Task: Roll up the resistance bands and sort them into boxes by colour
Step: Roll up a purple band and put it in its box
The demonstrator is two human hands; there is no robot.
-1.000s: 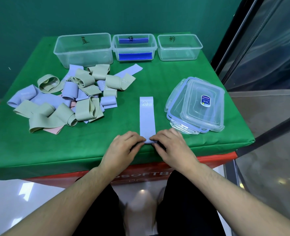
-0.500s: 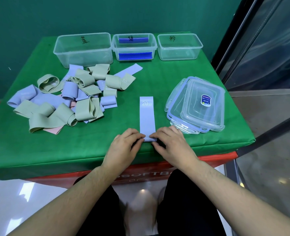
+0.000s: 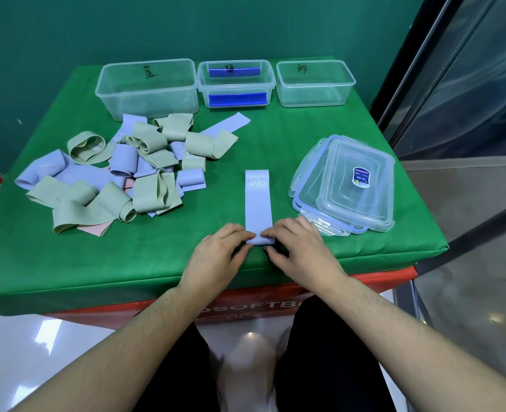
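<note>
A desk (image 3: 275, 144) covered in green cloth carries everything. On its left side lies a loose heap of bands (image 3: 120, 173), pale green and lilac-blue, with a bit of pink showing underneath. Along the far edge stand three clear boxes in a row: the left box (image 3: 147, 87), the middle box (image 3: 236, 83) with blue strips at its walls, and the right box (image 3: 314, 83), each marked with a handwritten character. To the right rests a stack of clear lids (image 3: 347, 185). Near the front edge, a lilac-blue band (image 3: 257, 200) marked "20 LB" lies flat, running away from the person. The left hand (image 3: 216, 257) and right hand (image 3: 299, 251) both pinch its near end with curled fingers, where a small roll is started between them.
</note>
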